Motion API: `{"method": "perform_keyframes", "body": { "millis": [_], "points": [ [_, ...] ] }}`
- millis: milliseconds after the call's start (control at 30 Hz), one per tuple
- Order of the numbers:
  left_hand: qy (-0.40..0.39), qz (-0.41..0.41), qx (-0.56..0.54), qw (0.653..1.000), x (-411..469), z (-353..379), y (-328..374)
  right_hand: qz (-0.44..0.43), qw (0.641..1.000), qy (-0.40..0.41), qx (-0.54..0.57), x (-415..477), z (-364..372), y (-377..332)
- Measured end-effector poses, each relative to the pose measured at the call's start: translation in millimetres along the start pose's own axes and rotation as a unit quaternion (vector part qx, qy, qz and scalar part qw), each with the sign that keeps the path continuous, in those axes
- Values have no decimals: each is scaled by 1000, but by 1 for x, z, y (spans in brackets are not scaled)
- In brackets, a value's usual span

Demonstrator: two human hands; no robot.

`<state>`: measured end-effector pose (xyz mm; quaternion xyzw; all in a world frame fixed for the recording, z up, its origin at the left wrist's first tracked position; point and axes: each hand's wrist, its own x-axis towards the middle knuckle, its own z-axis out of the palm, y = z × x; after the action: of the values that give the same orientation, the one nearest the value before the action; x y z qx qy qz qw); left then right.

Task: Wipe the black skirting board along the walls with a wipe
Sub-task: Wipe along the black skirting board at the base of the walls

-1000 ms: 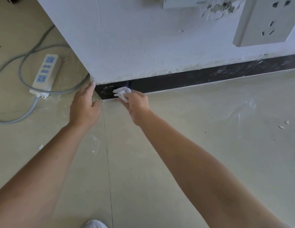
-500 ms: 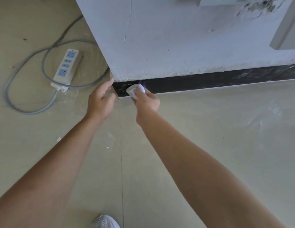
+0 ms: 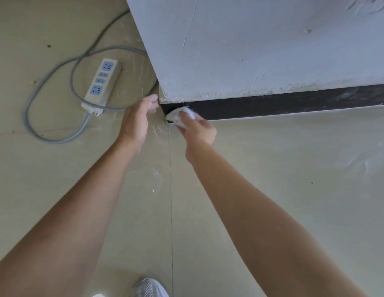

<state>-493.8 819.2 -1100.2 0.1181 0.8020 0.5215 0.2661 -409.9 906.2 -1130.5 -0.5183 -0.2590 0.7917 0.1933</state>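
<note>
A black skirting board [image 3: 283, 105] runs along the foot of the white wall [image 3: 251, 50] from the corner out to the right. My right hand [image 3: 198, 130] grips a crumpled white wipe [image 3: 180, 117] and presses it against the board's left end, right at the corner. My left hand [image 3: 136, 121] is just left of the corner, fingers bent, fingertips touching the wall's edge. It holds nothing.
A white power strip [image 3: 101, 83] with blue sockets lies on the beige floor at left, with its grey cable [image 3: 47, 86] looped around it. The toe of a white shoe [image 3: 150, 288] shows at the bottom edge. White scuffs mark the floor.
The view has swung left and closer. My right hand slid the wipe left along the board to the corner. My left hand stays at the wall's edge.
</note>
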Motion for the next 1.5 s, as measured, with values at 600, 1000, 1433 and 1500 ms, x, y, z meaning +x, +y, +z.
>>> {"method": "perform_keyframes", "body": {
  "millis": [600, 1000, 1433, 1500],
  "points": [
    [39, 25, 3, 999, 12, 6, -5, 55, 997, -8, -57, -2, -3, -6],
    [30, 127, 166, 977, -8, 12, -4, -4, 995, 94, 34, 7, -74, -78],
    [86, 175, 423, 885, -45, 61, -18, -16, 993, -36, -112, -14, -53, -73],
    [71, 218, 472, 852, -54, 69, -19, -31, 996, -6, -84, -6, -69, -88]
  ]
}}
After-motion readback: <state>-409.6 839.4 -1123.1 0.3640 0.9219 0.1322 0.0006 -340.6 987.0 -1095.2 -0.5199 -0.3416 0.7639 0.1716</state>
